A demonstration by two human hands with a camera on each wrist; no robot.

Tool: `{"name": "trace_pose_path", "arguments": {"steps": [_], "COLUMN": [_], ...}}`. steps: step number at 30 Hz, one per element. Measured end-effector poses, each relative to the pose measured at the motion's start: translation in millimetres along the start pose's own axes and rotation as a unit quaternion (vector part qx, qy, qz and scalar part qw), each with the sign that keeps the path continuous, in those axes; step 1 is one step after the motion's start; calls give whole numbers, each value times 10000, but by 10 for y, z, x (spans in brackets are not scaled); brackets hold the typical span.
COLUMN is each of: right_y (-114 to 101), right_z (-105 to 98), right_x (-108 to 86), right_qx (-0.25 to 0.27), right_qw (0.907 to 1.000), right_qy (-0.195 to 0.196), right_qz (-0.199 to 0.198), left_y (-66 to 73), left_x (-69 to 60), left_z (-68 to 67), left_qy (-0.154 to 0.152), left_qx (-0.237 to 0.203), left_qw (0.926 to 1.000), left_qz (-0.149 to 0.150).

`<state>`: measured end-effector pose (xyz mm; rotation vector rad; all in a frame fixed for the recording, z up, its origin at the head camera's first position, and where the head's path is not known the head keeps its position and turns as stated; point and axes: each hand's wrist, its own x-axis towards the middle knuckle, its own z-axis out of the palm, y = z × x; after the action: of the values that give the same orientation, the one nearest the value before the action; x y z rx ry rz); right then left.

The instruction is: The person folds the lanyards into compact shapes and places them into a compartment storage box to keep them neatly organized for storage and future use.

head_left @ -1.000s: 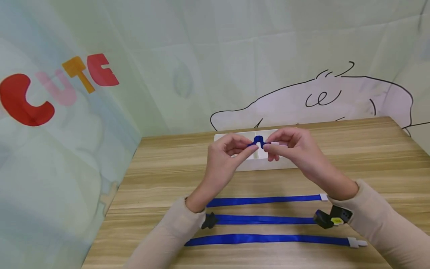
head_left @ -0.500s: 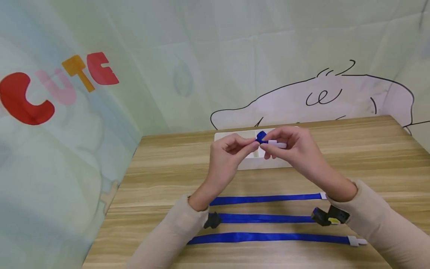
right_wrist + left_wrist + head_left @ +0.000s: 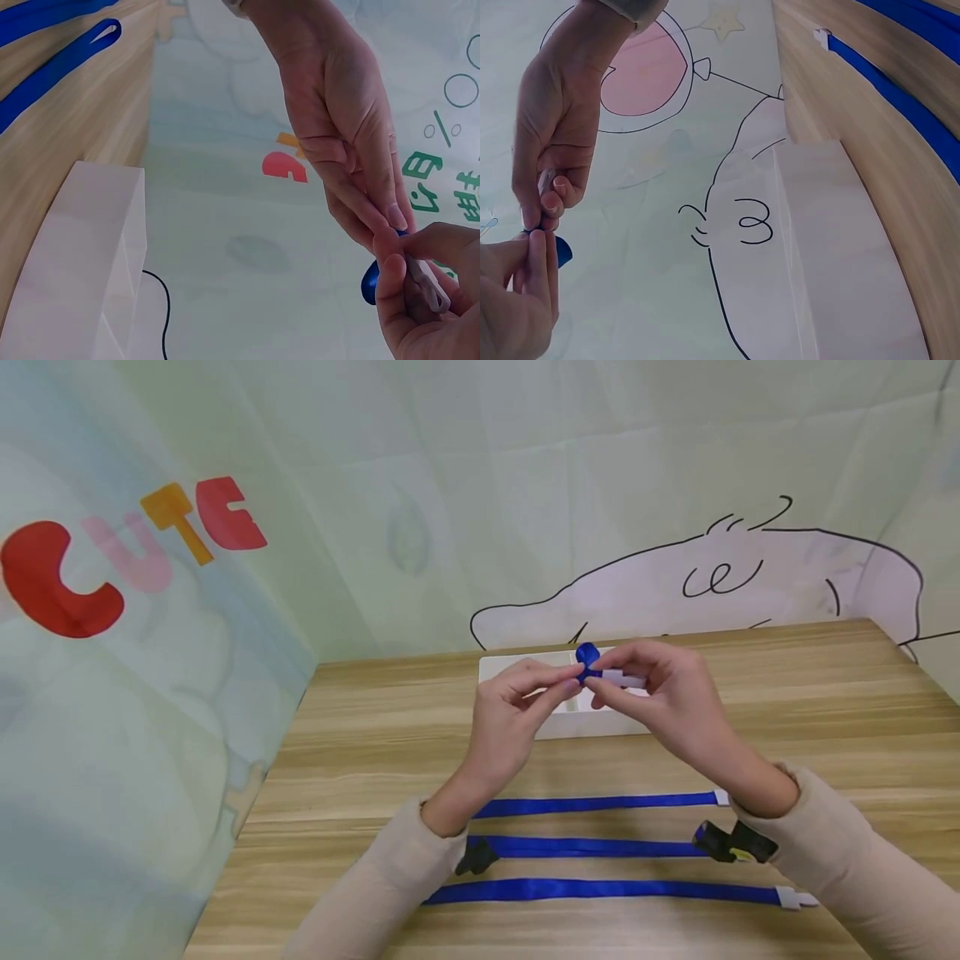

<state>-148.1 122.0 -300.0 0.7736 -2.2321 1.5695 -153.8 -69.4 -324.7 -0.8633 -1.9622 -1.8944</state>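
Observation:
Above the white box, my left hand [image 3: 504, 714] and right hand [image 3: 678, 693] meet over a short blue lanyard strap [image 3: 587, 653]. Left thumb and fingertips pinch the blue strap, which stands up in a small loop. Right thumb and fingers pinch it beside its white plastic clip [image 3: 622, 678], which points right. In the right wrist view the clip [image 3: 431, 289] juts out along the right hand [image 3: 431, 315], and a blue fold hangs below the fingers. The left wrist view shows a blue bit [image 3: 564, 252] past the left fingers; fingertips hide the rest.
A white compartment box [image 3: 588, 725] stands at the table's back. Nearer lie three blue lanyards in rows: far [image 3: 600, 805], middle [image 3: 592, 847] and front [image 3: 607, 889]. White clips show at right on the far and front ones. A printed cloth backdrop [image 3: 450, 527] hangs behind.
My left hand has shifted slightly right towards the right hand. The blue strap's open arch has closed into a small loop, and more of the white clip shows than a second ago.

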Motion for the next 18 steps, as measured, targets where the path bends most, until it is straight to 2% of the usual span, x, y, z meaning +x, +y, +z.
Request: {"name": "trace_pose_path", "arguments": {"steps": [8,14,18], "right_y": [-20,-36,-39], "right_z": [-17,-49,-68], "right_x": [3,16,28], "right_qx": [243,359,372], "right_qw": [9993,9984,9982], "right_qy": [-218,-357,-416], "right_qz": [-192,-255,-209], "left_y": [9,9,15], "left_x": [-3,-4,-3], "left_z": [-16,-37,-58], "left_qy": [22,-117,-224], "left_qx": [-115,-148,10], "left_qw": [9997,9988,9974], "left_qz": [198,453,689]}}
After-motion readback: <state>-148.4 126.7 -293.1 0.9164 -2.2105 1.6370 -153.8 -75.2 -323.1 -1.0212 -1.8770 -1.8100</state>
